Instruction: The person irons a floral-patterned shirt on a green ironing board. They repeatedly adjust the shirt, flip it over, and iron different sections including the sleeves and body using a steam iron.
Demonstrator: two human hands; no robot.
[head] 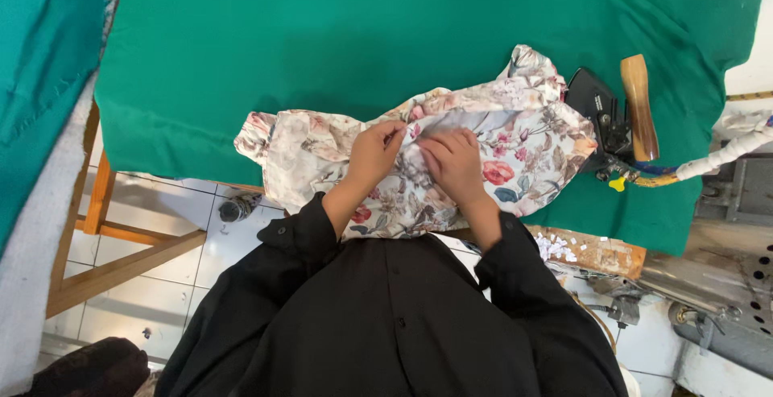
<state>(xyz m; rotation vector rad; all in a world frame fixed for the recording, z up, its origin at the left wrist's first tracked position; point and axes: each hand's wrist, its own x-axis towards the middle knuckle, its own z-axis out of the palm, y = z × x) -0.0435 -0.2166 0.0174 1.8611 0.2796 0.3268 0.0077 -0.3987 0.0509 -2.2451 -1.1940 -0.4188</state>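
While both hands are pressed onto the floral garment (419, 151), the left hand (373, 155) is seen with fingers curled and its fingertips pinching a fold of the cloth near the middle; the right hand (455, 163) is laid just beside it, fingers bent and drawn together, gripping the same fold from the other side; the two hands are nearly touching. Black sleeves (310, 232) are worn down to both wrists.

A pale cream fabric printed with pink and red flowers and grey-blue leaves is shown; the garment is crumpled and bunched rather than spread flat, with a ruffled edge raised at its upper right and a rounded lobe lying at its left end. Its long axis is laid across the view from left to right, roughly along the near edge of the table, with the right end lifted slightly farther away; which end is neck or hem cannot be told. It is placed on the green cloth (322, 51) covering the table, at the near edge, where part of it is hung over toward the person.

Just beside its right end, a black iron (600, 111) with a wooden handle (638, 103) is rested; a wrapped hose (717, 159) is led off to the right. White floor tiles (153, 236) are seen below.
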